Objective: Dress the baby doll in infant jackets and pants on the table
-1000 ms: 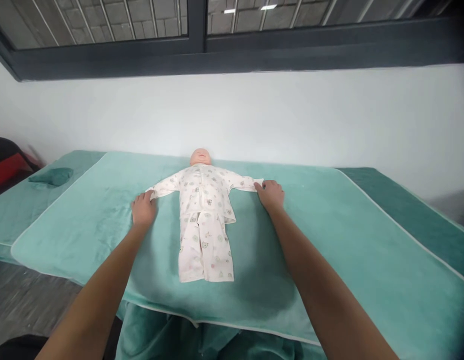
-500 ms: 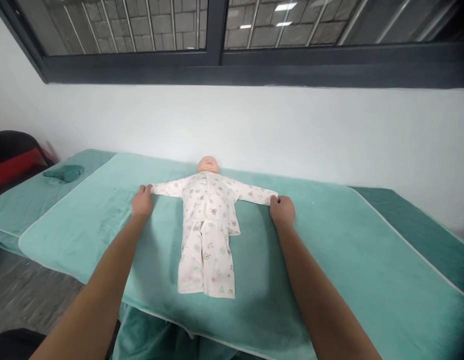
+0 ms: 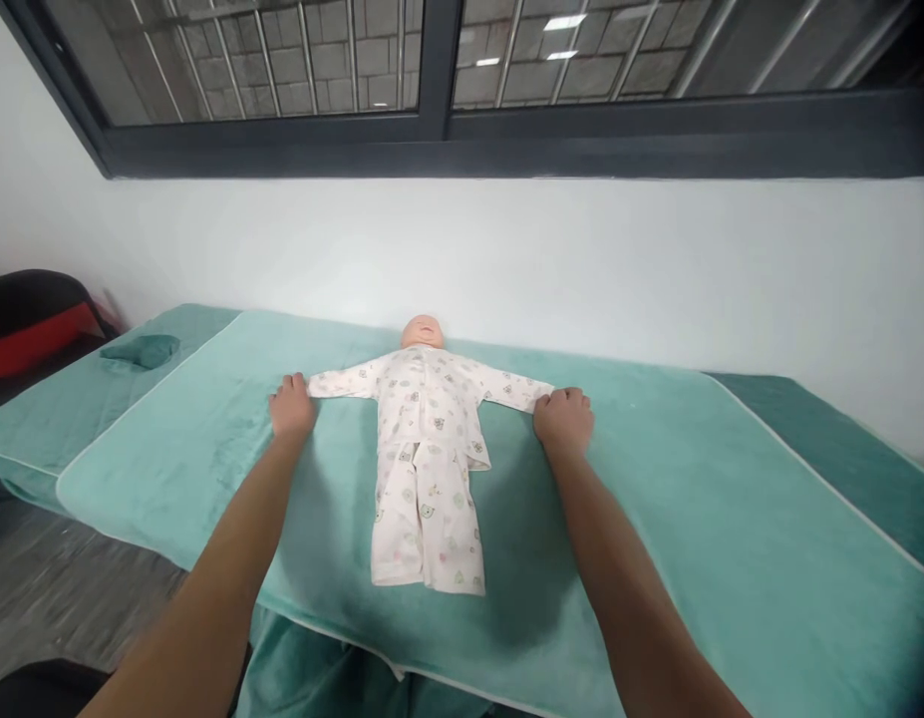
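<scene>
A baby doll [image 3: 422,331] in white printed pyjamas [image 3: 430,439] lies on its back on a light green towel [image 3: 641,519], head toward the wall, arms stretched out sideways. My left hand [image 3: 291,407] rests at the end of the doll's left-side sleeve, fingers curled on the cuff. My right hand [image 3: 563,419] sits at the end of the other sleeve, fingers folded over its cuff. Both of my forearms reach in from the bottom of the view.
The towel covers a darker green bed [image 3: 827,439] against a white wall under a dark-framed window. A small rolled green cloth [image 3: 142,351] lies at the far left. A black and red object [image 3: 35,324] stands beyond the bed's left end.
The doll's sleeves have been pulled out straighter to the sides. My right hand has closed more over the cuff. The view has shifted slightly left.
</scene>
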The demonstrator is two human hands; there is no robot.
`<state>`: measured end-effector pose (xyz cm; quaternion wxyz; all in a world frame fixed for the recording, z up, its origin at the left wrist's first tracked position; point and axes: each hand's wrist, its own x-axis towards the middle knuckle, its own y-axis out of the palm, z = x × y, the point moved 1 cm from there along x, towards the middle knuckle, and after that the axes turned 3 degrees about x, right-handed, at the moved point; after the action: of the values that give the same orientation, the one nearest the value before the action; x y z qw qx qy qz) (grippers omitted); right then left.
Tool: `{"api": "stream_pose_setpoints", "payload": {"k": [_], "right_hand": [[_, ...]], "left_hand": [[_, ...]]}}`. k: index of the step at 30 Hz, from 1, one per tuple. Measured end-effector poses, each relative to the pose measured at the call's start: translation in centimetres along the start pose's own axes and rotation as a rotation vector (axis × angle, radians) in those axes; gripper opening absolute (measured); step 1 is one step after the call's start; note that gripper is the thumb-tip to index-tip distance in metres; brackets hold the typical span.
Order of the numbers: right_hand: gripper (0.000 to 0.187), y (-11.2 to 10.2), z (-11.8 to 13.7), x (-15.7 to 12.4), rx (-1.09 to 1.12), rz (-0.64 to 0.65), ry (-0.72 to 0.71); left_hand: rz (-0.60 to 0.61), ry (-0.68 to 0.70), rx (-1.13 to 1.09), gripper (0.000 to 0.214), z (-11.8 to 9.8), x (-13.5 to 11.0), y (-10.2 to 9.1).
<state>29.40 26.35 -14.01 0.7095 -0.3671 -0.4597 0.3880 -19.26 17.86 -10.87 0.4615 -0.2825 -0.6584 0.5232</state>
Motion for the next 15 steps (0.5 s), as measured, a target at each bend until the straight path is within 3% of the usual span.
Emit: {"api": "stream_pose_setpoints", "payload": {"k": [5,11,15], "right_hand": [[0.043,0.1,0.2,-0.2,-0.037,0.004,0.011],[0.041,0.3,0.3,-0.2,-0.014,0.002,0.043],[0.039,0.5,0.1,0.0,0.043,0.019,0.055]], "left_hand": [[-0.044,0.115,-0.018,0.058,-0.2,-0.6,-0.7],[0.076,0.635,0.045,0.060,-2.6,-0.6,-0.5],[0.103,0.601,0.027,0.063,-3.8,-0.3,0.3]]}}
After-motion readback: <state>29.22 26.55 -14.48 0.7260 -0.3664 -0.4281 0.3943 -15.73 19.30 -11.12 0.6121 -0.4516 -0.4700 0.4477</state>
